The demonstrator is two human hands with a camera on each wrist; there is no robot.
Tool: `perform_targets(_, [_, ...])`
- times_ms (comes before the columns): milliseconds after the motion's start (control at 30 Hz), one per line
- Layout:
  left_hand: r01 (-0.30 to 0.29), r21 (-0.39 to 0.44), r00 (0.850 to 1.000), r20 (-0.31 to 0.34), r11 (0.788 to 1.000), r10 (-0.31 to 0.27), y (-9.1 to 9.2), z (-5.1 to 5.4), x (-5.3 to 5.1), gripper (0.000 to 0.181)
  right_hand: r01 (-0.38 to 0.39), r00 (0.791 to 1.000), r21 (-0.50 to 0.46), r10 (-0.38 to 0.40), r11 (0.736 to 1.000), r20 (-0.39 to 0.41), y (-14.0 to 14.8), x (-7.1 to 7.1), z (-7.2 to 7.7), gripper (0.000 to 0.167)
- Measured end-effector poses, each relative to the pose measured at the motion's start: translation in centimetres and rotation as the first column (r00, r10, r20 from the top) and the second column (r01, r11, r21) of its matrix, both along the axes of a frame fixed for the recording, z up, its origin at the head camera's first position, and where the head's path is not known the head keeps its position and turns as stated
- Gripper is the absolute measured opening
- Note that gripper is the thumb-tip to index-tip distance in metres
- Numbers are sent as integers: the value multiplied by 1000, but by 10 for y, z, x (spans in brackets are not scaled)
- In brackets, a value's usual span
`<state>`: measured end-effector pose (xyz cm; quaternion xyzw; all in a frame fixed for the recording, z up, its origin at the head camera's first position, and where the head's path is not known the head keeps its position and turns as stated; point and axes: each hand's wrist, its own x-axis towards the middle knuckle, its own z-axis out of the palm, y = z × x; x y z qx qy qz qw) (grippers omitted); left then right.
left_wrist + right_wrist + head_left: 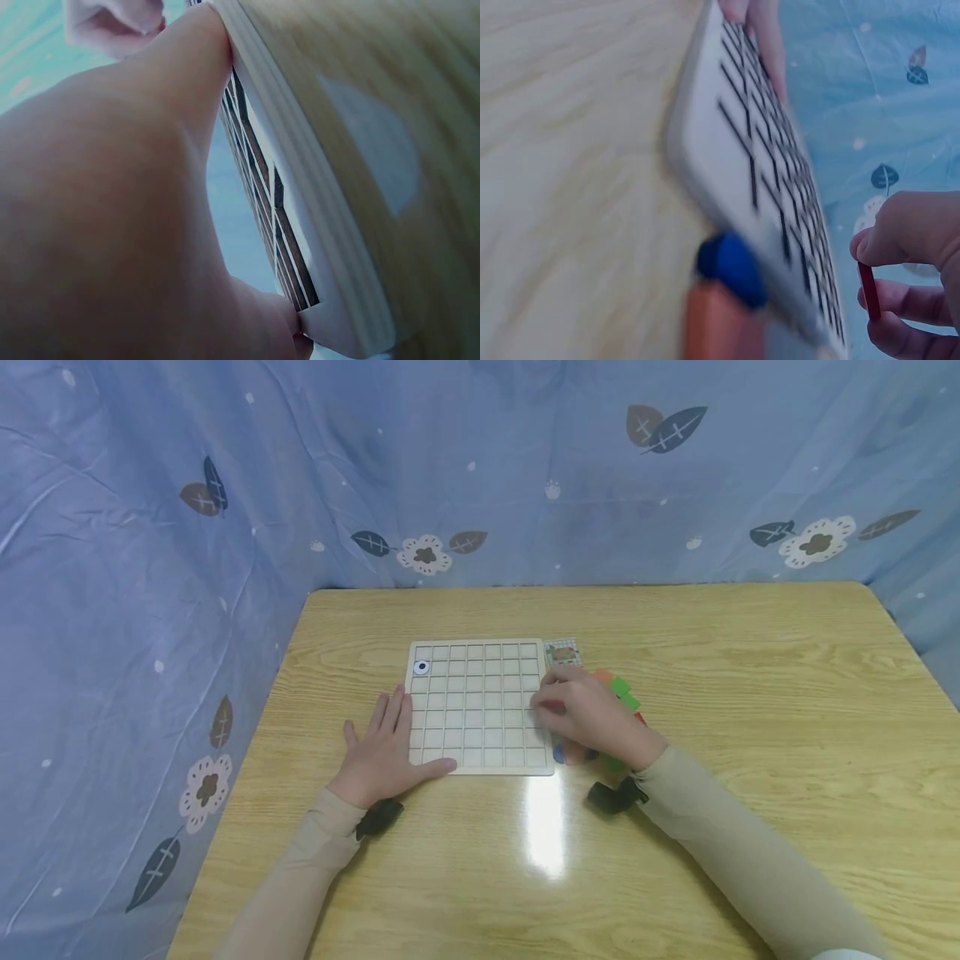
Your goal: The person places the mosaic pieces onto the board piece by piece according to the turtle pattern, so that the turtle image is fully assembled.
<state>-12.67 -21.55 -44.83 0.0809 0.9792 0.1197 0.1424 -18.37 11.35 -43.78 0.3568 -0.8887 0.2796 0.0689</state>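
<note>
A pale wooden board with a square grid lies on the table, a round white piece with a dark centre in its upper left cell. The left hand rests at the board's left edge, fingers spread and thumb on the near left corner. Over the board's right edge, the right hand pinches a thin red piece between thumb and fingers, as the right wrist view shows. In the left wrist view the left hand lies along the board's rim.
Coloured pieces, among them green ones and a blue one, lie right of the board, partly under the right hand. A small picture card touches the board's upper right side. A blue patterned curtain hangs behind the wooden table.
</note>
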Motion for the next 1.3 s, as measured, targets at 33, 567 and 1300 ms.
perform_targets(33, [0, -2, 1000, 0, 1000, 0, 0, 0, 0, 131, -8, 1000, -2, 8, 1000, 2, -4, -2, 1, 9])
perform_targets(567, [-3, -13, 1000, -13, 1000, 3, 0, 0, 0, 131, -82, 991, 46, 76, 996, 114, -83, -52, 22, 15])
perform_targets(1300, [-2, -5, 1000, -16, 1000, 2, 0, 3, -1, 130, -120, 977, 129, 94, 984, 193, -144, -92, 8, 13])
